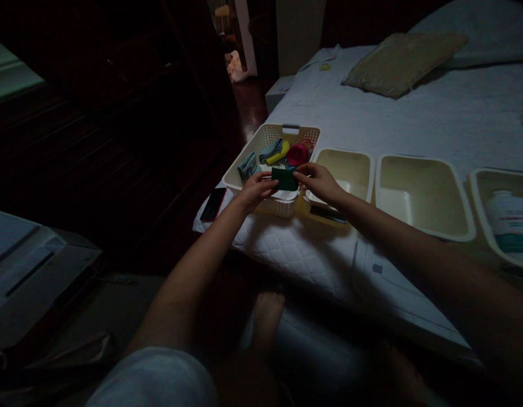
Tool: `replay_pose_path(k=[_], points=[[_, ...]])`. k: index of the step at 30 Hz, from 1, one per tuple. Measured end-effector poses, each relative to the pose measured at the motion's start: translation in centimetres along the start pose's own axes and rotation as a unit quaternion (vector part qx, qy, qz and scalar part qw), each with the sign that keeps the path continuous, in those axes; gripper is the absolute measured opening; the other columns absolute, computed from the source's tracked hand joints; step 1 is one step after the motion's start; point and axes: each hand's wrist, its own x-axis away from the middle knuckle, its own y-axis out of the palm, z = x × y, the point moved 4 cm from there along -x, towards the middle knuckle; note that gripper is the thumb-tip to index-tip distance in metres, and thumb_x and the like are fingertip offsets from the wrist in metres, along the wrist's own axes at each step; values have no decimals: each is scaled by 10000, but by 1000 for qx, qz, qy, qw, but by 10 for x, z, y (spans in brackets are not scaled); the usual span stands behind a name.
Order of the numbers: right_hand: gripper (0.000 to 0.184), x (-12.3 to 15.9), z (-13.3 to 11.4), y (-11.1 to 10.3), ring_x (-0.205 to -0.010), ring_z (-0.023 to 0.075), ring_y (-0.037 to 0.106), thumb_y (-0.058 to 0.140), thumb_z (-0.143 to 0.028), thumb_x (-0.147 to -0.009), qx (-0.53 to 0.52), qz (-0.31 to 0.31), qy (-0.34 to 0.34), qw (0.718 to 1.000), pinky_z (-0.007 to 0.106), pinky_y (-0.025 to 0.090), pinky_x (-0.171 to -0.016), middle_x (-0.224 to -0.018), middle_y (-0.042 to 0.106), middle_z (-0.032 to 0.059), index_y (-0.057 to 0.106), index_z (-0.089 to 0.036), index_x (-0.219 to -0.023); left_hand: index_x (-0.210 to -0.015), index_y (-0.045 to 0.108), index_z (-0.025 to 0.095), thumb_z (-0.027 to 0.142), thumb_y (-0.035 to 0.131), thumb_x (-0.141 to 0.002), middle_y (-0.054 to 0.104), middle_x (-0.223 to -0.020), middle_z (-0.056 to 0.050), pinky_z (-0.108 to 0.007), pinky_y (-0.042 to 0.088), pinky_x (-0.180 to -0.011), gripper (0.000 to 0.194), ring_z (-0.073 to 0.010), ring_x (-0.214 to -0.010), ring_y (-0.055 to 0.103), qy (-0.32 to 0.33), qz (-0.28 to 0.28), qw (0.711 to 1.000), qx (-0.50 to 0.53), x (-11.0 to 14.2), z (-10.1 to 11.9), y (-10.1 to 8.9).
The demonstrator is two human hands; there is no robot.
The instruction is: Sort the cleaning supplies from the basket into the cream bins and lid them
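Note:
Between my two hands is a small dark green flat piece (285, 179), perhaps a scouring pad; the dim light hides its exact kind. My left hand (258, 189) pinches its left edge, and my right hand (319, 180) grips the right edge. Both hands are over the near rim of a cream perforated basket (244, 158). Inside the basket are folded grey-blue cloths (270, 149), a yellow item (278, 154) and a round pink-red item (297, 154).
Cream bins (426, 198) stand in a row to the right on the bed (329, 113); the farthest holds a white bottle (510, 217). A phone (213, 204) lies left of the basket at the mattress edge. A pillow (401, 63) rests behind. Dark furniture (96, 141) stands left.

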Motion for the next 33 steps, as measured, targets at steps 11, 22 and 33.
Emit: replay_pose_path(k=[11, 22, 33], points=[[201, 15, -9, -41, -711, 146, 607, 636, -285, -830, -33, 47, 29, 998, 300, 522, -666, -816, 649, 62, 614, -125, -951, -896, 552, 163, 72, 748, -621, 635, -922, -2, -338, 495, -927, 350, -101, -820, 649, 5, -62, 998, -17, -8, 2, 39], [136, 52, -3, -119, -703, 138, 605, 654, -242, -825, -51, 111, 51, 991, 253, 495, -605, -775, 641, 48, 594, -160, -916, -865, 594, 158, 86, 771, -589, 620, -907, -7, -381, 458, -967, 336, -136, -910, 626, 17, -152, 983, -104, -5, 2, 116], [382, 102, 30, -194, -744, 155, 604, 760, -299, -710, -40, 142, 111, 983, 292, 522, -641, -898, 634, 68, 593, -157, -1022, -885, 652, 158, 206, 826, -568, 663, -910, -21, -394, 473, -934, 365, -157, -894, 631, 0, -242, 966, -95, -13, -38, 207]])
